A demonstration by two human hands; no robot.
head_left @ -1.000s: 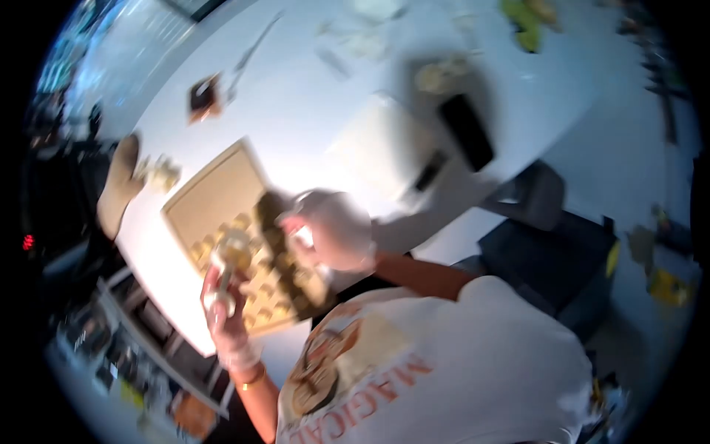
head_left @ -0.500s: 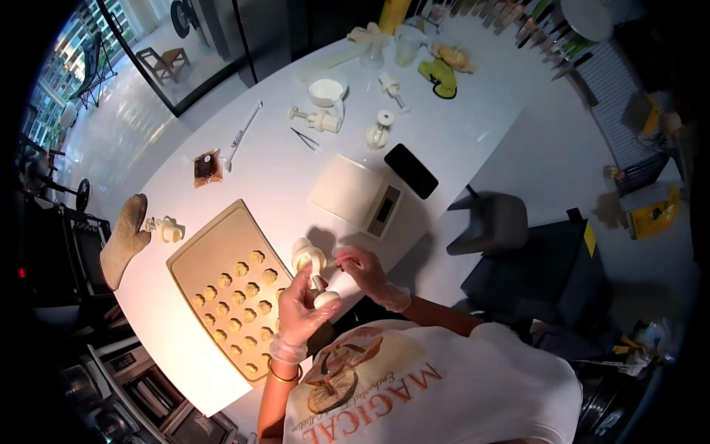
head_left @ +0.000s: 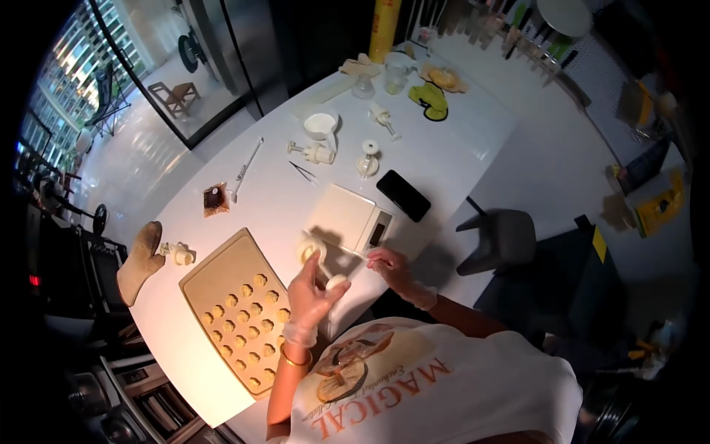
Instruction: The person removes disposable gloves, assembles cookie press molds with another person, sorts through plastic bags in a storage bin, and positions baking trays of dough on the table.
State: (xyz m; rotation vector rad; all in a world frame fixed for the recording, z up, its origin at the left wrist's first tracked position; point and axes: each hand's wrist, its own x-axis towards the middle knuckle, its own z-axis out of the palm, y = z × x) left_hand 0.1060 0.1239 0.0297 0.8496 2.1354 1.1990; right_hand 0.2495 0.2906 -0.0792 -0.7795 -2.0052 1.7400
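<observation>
So my left hand [head_left: 307, 296], in a thin clear glove, is closed around a cream plastic plunger press [head_left: 310, 251], with my thumb up by the round knob at its end. I've got the press up over the glossy white bench [head_left: 174, 355], between the flat tan baking tray [head_left: 229, 270] and the square off-white kitchen scale [head_left: 344, 214]. There's a plain gold bangle [head_left: 297, 359] on that wrist, just past the glove cuff. My right hand [head_left: 396, 274], gloved too, is half curled just beside the scale's near corner, fingertips bunched up, and honestly I can't tell whether there's anything pinched in them. The tray has rows of small pale-yellow dough pieces [head_left: 240, 341] on it, all sitting apart from each other. A flat black phone [head_left: 404, 195] lies just beyond the scale's display end. Over past the tray's left side, a thick beige oven mitt [head_left: 140, 263] lies right by another cream press [head_left: 181, 254], and a small clear packet with dark contents [head_left: 215, 200] is farther back, near the tray's far end.
</observation>
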